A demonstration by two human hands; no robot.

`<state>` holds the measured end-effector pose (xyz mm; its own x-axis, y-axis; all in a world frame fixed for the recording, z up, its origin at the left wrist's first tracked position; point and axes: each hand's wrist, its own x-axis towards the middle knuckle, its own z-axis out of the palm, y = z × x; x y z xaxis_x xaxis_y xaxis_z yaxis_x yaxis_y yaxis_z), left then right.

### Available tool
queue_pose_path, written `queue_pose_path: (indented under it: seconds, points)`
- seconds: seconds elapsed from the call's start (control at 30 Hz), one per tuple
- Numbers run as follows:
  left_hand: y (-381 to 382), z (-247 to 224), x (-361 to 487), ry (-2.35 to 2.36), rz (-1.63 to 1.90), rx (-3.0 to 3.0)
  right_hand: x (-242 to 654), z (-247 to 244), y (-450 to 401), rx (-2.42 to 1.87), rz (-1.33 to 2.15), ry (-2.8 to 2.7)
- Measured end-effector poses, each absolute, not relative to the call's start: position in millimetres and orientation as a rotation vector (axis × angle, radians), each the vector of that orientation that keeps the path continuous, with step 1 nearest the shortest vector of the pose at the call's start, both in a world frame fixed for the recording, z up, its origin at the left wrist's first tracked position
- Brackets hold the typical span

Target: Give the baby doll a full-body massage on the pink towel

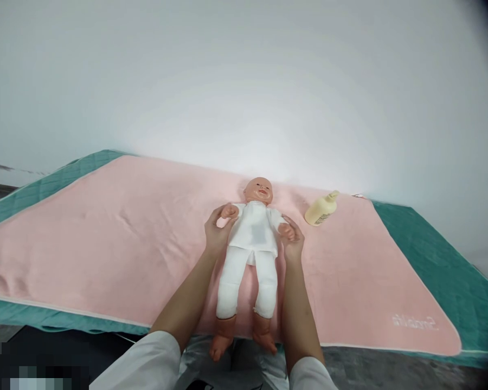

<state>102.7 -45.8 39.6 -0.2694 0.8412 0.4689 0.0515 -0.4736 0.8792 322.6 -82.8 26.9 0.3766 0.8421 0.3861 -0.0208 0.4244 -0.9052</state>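
A baby doll (254, 230) in a white top and white leggings lies on its back on a pink blanket (146, 227), head away from me, bare feet over the near edge. My left hand (218, 230) is closed around the doll's arm on the left, close to its small hand. On the other side, my right hand (293, 238) wraps the doll's other forearm, fingers behind it. A yellow pump bottle (321, 209) lies tilted on the blanket to the right of my right hand.
Under the blanket is a green quilted pad (443, 265), showing at the sides and near edge. A white wall (244, 81) rises directly behind. Grey floor (374, 371) shows below the near edge.
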Motion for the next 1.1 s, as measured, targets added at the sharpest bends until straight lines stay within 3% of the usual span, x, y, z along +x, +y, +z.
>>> queue_pose_path:
  seconds: [0.33,1.1]
  points:
    - [-46.6,36.2,106.3,0.923,1.685,2.114,313.9,17.5,-80.2,-0.915,0.441,-1.639]
    - [-43.1,34.4,102.9,0.889,1.401,2.460,315.2,18.9,-80.8,-0.946,0.351,-1.736]
